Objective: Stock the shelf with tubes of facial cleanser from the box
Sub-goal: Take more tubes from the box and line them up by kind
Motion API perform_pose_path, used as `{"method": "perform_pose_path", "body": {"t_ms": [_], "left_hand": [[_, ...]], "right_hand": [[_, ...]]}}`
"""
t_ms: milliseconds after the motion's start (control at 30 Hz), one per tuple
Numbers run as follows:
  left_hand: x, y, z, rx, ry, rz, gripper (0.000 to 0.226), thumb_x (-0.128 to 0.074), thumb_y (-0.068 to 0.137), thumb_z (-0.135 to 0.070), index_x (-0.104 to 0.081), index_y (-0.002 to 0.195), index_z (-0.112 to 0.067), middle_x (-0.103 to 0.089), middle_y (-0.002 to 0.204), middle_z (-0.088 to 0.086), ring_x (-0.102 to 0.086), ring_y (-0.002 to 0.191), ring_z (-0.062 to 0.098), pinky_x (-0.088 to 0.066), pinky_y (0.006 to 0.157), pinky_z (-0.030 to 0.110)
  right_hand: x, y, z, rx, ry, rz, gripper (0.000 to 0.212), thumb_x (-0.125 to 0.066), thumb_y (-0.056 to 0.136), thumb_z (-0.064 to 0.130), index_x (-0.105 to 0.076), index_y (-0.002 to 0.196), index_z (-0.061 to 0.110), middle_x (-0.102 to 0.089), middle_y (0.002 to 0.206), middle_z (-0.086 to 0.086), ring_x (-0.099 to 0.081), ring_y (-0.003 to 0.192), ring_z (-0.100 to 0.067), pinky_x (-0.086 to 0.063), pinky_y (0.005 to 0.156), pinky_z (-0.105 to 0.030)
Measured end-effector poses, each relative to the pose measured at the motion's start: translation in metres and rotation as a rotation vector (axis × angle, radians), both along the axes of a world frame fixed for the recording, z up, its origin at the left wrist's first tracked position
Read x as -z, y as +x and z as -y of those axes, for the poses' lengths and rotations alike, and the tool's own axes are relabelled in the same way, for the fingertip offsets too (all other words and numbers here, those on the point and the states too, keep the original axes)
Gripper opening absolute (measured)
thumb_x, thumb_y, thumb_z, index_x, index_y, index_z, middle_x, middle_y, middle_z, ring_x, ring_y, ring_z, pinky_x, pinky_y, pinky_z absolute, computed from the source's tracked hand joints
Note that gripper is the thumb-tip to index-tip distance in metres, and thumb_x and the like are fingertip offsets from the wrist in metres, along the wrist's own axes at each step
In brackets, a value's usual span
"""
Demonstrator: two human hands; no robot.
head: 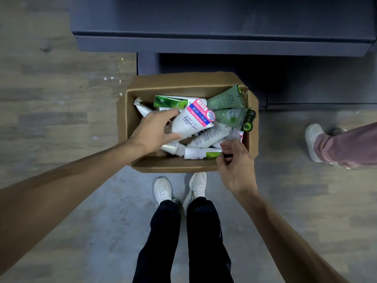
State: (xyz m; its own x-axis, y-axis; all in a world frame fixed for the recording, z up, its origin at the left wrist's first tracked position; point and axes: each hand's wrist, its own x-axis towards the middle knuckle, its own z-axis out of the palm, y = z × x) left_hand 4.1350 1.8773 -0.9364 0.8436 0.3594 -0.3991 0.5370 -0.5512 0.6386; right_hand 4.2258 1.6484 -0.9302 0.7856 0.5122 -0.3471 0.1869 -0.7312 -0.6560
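An open cardboard box (122, 127) stands on the floor in front of my feet, holding several cleanser tubes. My left hand (155, 129) is shut on a white tube with a pink and blue label (193, 119), lying on top of the pile. My right hand (234, 166) reaches into the box's near right corner, fingers curled around the end of a white tube with a green label (200, 153). Two green tubes (226, 99) lean against the far right wall. The dark shelf unit (224, 43) rises just beyond the box.
Another person's leg in pink trousers and a white shoe (314, 139) stand on the floor to the right. My own white shoes (163, 190) are just behind the box. Wooden flooring (51, 99) lies to the left, grey floor around me.
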Motion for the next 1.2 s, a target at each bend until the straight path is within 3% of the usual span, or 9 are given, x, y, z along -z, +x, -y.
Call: {"method": "perform_pose_path", "body": {"t_ms": [67, 267, 400, 667, 833, 1067, 1200], "left_hand": [[-0.002, -0.009, -0.008, -0.06, -0.025, -0.004, 0.042, -0.084, 0.072, -0.033, -0.056, 0.101, -0.022, -0.068, 0.096, -0.002, -0.062, 0.084, 0.02, -0.054, 0.075, 0.041], [-0.006, -0.02, -0.012, -0.189, -0.046, 0.023, 0.047, -0.084, 0.072, -0.035, -0.055, 0.107, -0.024, -0.069, 0.105, -0.006, -0.067, 0.088, 0.019, -0.057, 0.074, 0.044], [-0.014, -0.029, -0.02, -0.276, -0.132, 0.058, 0.046, -0.084, 0.071, -0.037, -0.054, 0.104, -0.027, -0.067, 0.106, -0.009, -0.066, 0.095, 0.017, -0.057, 0.078, 0.046], [-0.033, -0.066, -0.037, -0.506, -0.296, 0.146, 0.051, -0.085, 0.07, -0.019, -0.057, 0.114, -0.016, -0.07, 0.104, 0.0, -0.07, 0.093, 0.019, -0.056, 0.087, 0.044], [-0.032, -0.077, -0.033, -0.65, -0.402, 0.22, 0.047, -0.082, 0.073, -0.005, -0.058, 0.113, -0.013, -0.071, 0.103, -0.002, -0.07, 0.092, 0.009, -0.054, 0.084, 0.022], [-0.032, -0.085, -0.038, -0.642, -0.494, 0.215, 0.052, -0.082, 0.074, -0.006, -0.058, 0.119, -0.01, -0.071, 0.11, 0.007, -0.07, 0.096, 0.02, -0.056, 0.086, 0.031], [-0.032, -0.089, -0.04, -0.675, -0.54, 0.206, 0.052, -0.082, 0.074, -0.006, -0.058, 0.12, -0.012, -0.07, 0.111, 0.009, -0.069, 0.093, 0.017, -0.057, 0.083, 0.034]], "right_hand": [[-0.001, -0.001, -0.004, -0.011, -0.057, -0.006, 0.023, -0.06, 0.087, 0.008, -0.062, 0.11, 0.011, -0.06, 0.11, -0.003, -0.061, 0.091, -0.012, -0.049, 0.083, -0.022], [0.0, 0.0, -0.02, -0.121, -0.234, -0.032, 0.034, -0.058, 0.086, 0.01, -0.062, 0.119, 0.01, -0.061, 0.117, -0.006, -0.061, 0.109, -0.023, -0.048, 0.096, -0.036], [0.001, 0.005, -0.036, -0.28, -0.348, -0.083, 0.037, -0.06, 0.089, 0.015, -0.06, 0.126, 0.012, -0.063, 0.119, -0.009, -0.058, 0.113, -0.021, -0.047, 0.096, -0.032], [0.025, -0.018, -0.092, -0.448, -0.272, -0.163, 0.047, -0.067, 0.088, 0.025, -0.054, 0.133, 0.018, -0.059, 0.126, -0.007, -0.054, 0.118, -0.025, -0.043, 0.1, -0.034], [0.038, -0.038, -0.139, -0.44, -0.35, 0.056, 0.05, -0.068, 0.084, 0.041, -0.052, 0.126, 0.019, -0.059, 0.119, -0.007, -0.057, 0.111, -0.031, -0.05, 0.086, -0.04], [0.045, -0.026, -0.179, -0.471, -0.404, 0.164, 0.046, -0.07, 0.077, 0.026, -0.054, 0.118, 0.013, -0.06, 0.114, -0.01, -0.061, 0.106, -0.033, -0.05, 0.08, -0.039], [0.046, -0.017, -0.178, -0.428, -0.368, 0.096, 0.045, -0.072, 0.07, 0.035, -0.058, 0.108, 0.016, -0.066, 0.103, -0.008, -0.064, 0.096, -0.031, -0.051, 0.074, -0.034]]}}
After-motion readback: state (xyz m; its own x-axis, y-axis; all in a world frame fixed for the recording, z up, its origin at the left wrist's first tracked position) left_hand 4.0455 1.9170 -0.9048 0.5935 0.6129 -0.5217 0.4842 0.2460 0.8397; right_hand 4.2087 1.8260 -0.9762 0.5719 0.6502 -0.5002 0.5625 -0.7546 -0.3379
